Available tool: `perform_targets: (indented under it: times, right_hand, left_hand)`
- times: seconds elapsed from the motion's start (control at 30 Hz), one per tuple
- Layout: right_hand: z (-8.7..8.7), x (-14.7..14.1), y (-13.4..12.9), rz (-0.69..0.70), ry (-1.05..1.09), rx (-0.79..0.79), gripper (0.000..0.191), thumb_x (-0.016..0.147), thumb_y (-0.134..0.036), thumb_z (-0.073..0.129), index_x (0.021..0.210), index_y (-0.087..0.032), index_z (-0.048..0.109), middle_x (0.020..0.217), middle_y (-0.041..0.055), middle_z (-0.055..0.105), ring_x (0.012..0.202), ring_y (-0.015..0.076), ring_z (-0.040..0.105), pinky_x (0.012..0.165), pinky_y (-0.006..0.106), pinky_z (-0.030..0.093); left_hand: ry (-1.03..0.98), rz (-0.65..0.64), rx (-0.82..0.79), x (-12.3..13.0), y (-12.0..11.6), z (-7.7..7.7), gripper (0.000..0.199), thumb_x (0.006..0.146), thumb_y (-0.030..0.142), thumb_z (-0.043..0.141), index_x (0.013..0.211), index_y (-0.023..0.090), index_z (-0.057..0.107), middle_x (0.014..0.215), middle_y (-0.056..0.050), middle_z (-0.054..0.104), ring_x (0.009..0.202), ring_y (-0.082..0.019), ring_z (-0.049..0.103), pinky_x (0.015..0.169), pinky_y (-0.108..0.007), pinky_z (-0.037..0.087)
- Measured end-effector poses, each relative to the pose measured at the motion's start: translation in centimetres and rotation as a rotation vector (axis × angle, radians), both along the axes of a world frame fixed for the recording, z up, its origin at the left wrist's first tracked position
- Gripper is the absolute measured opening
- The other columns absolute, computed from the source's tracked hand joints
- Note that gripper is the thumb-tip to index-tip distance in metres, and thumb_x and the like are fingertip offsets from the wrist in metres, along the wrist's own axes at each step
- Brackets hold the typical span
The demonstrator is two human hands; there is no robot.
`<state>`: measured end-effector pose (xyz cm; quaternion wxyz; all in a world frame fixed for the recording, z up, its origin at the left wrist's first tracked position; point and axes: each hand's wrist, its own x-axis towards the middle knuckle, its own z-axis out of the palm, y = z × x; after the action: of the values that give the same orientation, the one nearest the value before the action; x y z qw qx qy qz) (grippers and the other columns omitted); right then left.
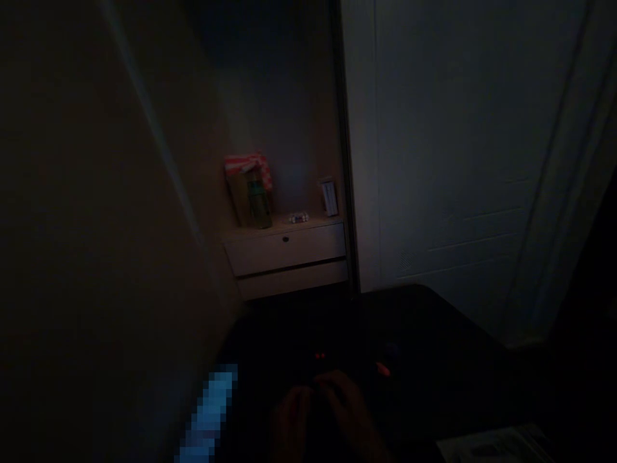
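Head view: left hand (292, 411) and right hand (346, 400) nearly meet over the dark counter (414, 315), their grip impossible to tell; in such gloom, the right could blindly knock the orange object (383, 369) beyond it.

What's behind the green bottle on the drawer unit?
A brownish upright item, with red-and-white material at its top. The green bottle covers part of it; whatever lies behind that item is hidden.
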<state>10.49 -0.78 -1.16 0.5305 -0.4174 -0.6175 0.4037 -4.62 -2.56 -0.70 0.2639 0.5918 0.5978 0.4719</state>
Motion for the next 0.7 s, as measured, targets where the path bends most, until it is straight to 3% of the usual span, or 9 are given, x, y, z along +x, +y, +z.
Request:
perform_targets:
  times: [0.2,0.4,0.53,0.7]
  right_hand:
    - [0.1,-0.1,0.0,-0.020,-0.035,-0.065,0.037,0.093,-0.055,0.056,0.089,-0.022,0.071,0.091,0.0041,0.073,0.089,0.0225,0.068,0.084,0.029,0.050]
    - [-0.4,-0.4,0.4,-0.020,-0.052,-0.075,0.035,0.092,-0.052,0.061,0.077,-0.020,0.067,0.078,0.0011,0.070,0.078,0.0201,0.066,0.072,0.026,0.049]
    - [-0.7,0.2,1.6,-0.041,-0.077,-0.015,0.024,0.092,-0.042,0.062,0.089,-0.021,0.072,0.089,0.0040,0.073,0.087,0.0218,0.069,0.079,0.028,0.052]
    - [0.5,1.9,4.2,-0.152,-0.399,0.093,0.028,0.095,-0.020,0.049,0.110,-0.020,0.073,0.112,0.0102,0.074,0.106,0.0234,0.070,0.094,0.031,0.051]
  left_hand:
    - [-0.007,0.008,-0.008,0.0,-0.1,0.4,0.074,0.077,0.088,0.044,0.074,0.019,0.071,0.069,-0.005,0.068,0.066,-0.018,0.061,0.064,-0.026,0.049]
    - [-0.012,0.009,0.018,-0.3,0.2,-0.3,0.069,0.080,0.084,0.047,0.076,0.019,0.072,0.070,-0.004,0.069,0.066,-0.018,0.062,0.065,-0.026,0.050]
    - [0.010,-0.005,0.025,-0.5,0.1,-0.7,0.066,0.084,0.079,0.045,0.078,0.020,0.073,0.069,-0.004,0.068,0.066,-0.017,0.062,0.064,-0.025,0.049]
    - [-0.003,0.005,0.017,-0.4,-0.1,-0.4,0.066,0.084,0.080,0.046,0.084,0.020,0.075,0.071,-0.005,0.070,0.068,-0.018,0.063,0.065,-0.026,0.050]
